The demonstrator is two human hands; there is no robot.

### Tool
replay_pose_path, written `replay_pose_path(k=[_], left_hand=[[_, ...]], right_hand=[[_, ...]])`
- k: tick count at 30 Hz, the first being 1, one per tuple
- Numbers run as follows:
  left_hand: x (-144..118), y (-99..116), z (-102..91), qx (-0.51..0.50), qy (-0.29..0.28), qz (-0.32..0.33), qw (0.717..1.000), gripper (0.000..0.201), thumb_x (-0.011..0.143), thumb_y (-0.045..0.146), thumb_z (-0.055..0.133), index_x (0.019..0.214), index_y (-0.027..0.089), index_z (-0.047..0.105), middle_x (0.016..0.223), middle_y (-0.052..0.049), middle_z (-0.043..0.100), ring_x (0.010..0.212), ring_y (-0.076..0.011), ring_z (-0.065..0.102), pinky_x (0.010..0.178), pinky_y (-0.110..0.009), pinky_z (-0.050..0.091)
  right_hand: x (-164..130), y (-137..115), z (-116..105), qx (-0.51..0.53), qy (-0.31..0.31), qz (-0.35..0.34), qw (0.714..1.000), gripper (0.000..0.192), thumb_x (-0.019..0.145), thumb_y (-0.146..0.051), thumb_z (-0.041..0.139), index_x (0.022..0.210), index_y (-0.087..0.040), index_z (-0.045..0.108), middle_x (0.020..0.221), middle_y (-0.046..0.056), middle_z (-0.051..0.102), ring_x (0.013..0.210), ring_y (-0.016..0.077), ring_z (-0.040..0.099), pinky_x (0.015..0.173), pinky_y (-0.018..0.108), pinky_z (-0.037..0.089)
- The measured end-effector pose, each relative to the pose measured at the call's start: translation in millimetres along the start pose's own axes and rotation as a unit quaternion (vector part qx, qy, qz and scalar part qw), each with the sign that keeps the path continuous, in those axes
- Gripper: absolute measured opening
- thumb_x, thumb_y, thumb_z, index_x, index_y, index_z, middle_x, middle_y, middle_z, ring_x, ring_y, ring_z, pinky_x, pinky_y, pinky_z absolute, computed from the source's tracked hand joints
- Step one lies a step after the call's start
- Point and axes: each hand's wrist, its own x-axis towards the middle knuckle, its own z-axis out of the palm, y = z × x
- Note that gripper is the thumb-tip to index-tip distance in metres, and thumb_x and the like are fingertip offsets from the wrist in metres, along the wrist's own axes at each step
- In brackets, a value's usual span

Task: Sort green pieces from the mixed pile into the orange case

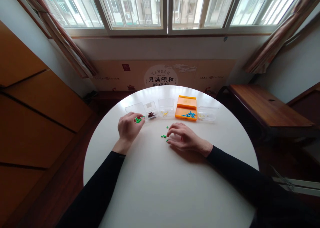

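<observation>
My left hand (pixel 129 127) hovers with curled fingers over a clear box (pixel 135 109) at the left end of a row, where small green pieces (pixel 138 120) show by its fingertips; whether it grips one I cannot tell. My right hand (pixel 183 138) rests palm down on the round white table (pixel 170 184), fingers bent, its tips touching a few loose green pieces (pixel 164 136). One more green piece (pixel 167 127) lies just beyond them.
The row continues with a clear box of dark red pieces (pixel 151 114), a clear box of yellow pieces (pixel 166 112), an orange box (pixel 186 107) with blue pieces (pixel 189 114), and another clear box (pixel 206 114). A wooden bench (pixel 265 106) stands at the right.
</observation>
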Motion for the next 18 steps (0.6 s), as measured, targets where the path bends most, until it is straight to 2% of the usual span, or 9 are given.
replay_pose_path(k=[3, 6, 13, 18], left_hand=[[2.8, -12.0, -0.8, 0.020, -0.032, -0.037, 0.999, 0.009, 0.093, 0.034, 0.079, 0.088, 0.027, 0.083, 0.094, -0.001, 0.082, 0.077, -0.0235, 0.070, 0.087, -0.042, 0.049], [2.6, -16.4, 0.6, 0.022, -0.038, -0.050, 0.998, 0.010, 0.091, 0.035, 0.080, 0.085, 0.028, 0.083, 0.091, -0.001, 0.082, 0.074, -0.0233, 0.068, 0.084, -0.042, 0.048], [1.9, -17.8, 1.9, 0.020, -0.016, -0.023, 0.999, 0.012, 0.091, 0.035, 0.077, 0.085, 0.027, 0.082, 0.090, -0.002, 0.082, 0.072, -0.0227, 0.066, 0.083, -0.041, 0.049], [1.3, -6.1, -2.7, -0.004, -0.016, 0.006, 1.000, 0.018, 0.099, 0.035, 0.070, 0.089, 0.025, 0.082, 0.093, -0.003, 0.081, 0.077, -0.0221, 0.068, 0.087, -0.041, 0.051]], right_hand=[[-1.4, 2.5, 1.3, -0.002, -0.011, -0.010, 1.000, 0.012, 0.098, -0.030, 0.082, 0.109, -0.027, 0.078, 0.110, 0.007, 0.075, 0.103, 0.0251, 0.071, 0.096, 0.043, 0.056], [-2.7, 7.2, 3.7, -0.016, -0.011, -0.020, 1.000, 0.007, 0.102, -0.029, 0.078, 0.109, -0.028, 0.080, 0.113, 0.006, 0.075, 0.102, 0.0233, 0.072, 0.099, 0.042, 0.055], [-2.4, 13.6, 7.7, -0.038, -0.019, -0.039, 0.998, 0.008, 0.109, -0.030, 0.072, 0.107, -0.028, 0.080, 0.112, 0.006, 0.075, 0.098, 0.0217, 0.071, 0.095, 0.040, 0.055], [-1.2, 13.2, 9.0, -0.053, -0.022, -0.043, 0.997, 0.008, 0.111, -0.028, 0.068, 0.108, -0.025, 0.075, 0.114, 0.008, 0.075, 0.103, 0.0240, 0.071, 0.099, 0.042, 0.055]])
